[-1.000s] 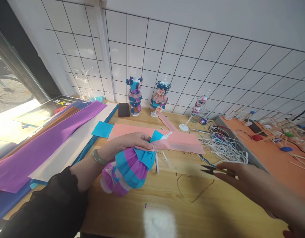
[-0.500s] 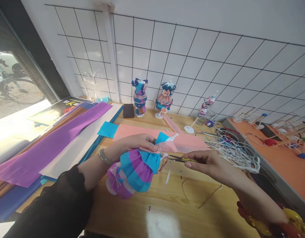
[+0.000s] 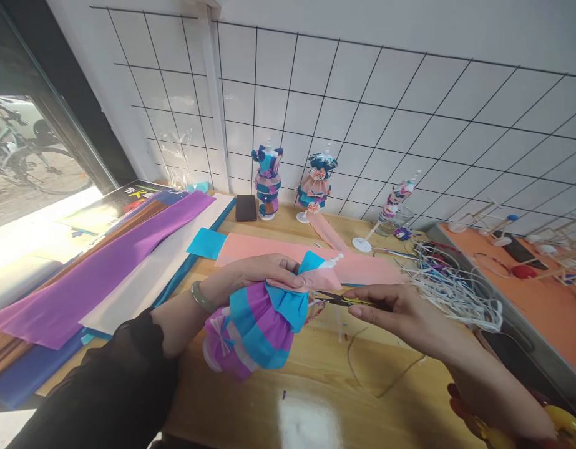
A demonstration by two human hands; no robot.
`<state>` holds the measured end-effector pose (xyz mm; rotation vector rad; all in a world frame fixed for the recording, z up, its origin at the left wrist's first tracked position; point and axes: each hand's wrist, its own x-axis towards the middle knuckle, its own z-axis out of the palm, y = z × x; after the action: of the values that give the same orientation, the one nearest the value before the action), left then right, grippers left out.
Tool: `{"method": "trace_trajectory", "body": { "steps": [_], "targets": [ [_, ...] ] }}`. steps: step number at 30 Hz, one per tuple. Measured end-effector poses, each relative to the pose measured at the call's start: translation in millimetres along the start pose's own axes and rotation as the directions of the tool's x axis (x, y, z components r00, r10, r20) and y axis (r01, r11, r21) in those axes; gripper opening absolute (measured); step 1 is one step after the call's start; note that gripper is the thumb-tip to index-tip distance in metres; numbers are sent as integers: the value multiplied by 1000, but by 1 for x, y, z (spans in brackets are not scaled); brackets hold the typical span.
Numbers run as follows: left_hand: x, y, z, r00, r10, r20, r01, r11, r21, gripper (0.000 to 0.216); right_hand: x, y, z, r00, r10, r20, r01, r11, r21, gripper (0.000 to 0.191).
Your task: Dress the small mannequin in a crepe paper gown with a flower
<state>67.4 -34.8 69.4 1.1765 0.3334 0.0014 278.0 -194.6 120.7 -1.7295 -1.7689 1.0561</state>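
My left hand (image 3: 282, 272) is closed around the waist of a mini dress form in a layered paper dress (image 3: 264, 321) of blue, purple and white. The form lies tilted, its white tip (image 3: 335, 260) toward the upper right. Pink paper (image 3: 321, 278) wraps the chest under my thumb. In my right hand (image 3: 385, 307) are small thread snips (image 3: 338, 299) with dark blades and yellow handles. Their blades point left at the waist of the dress, by a thin patterned cord (image 3: 314, 313). Whether the tips touch anything is hard to see.
Long paper sheets (image 3: 123, 268) lie at the left. Pink paper (image 3: 367, 267) spreads behind my hands, near a phone (image 3: 246, 207). Three dressed forms, one with a pink skirt (image 3: 314, 187), stand by the wall. Tangled cords (image 3: 456, 287) lie right; a loop of string (image 3: 381, 393) is nearer.
The view has shifted slightly, so most things appear a little further right. The snips' blades are now closer to the waist of the dress. Both hands keep their hold.
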Motion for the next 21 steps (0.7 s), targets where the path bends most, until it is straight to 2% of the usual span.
{"method": "trace_trajectory", "body": {
  "steps": [5,8,15,21],
  "targets": [
    [2,-3,0,1000,-18,9,18,1000,-23,31,-4,-8,3,996,-73,-42,67,990,-128,35],
    [4,-5,-1,1000,-11,-1,11,999,-32,31,-8,-11,6,991,-85,-106,56,966,-251,32],
    [2,-2,2,999,-24,-24,23,999,-41,29,-14,-12,14,955,-218,-202,102,879,-465,24],
    [0,1,6,999,-13,-43,11,999,-50,28,-17,-11,22,937,-253,-240,62,798,-600,24]
  ]
}}
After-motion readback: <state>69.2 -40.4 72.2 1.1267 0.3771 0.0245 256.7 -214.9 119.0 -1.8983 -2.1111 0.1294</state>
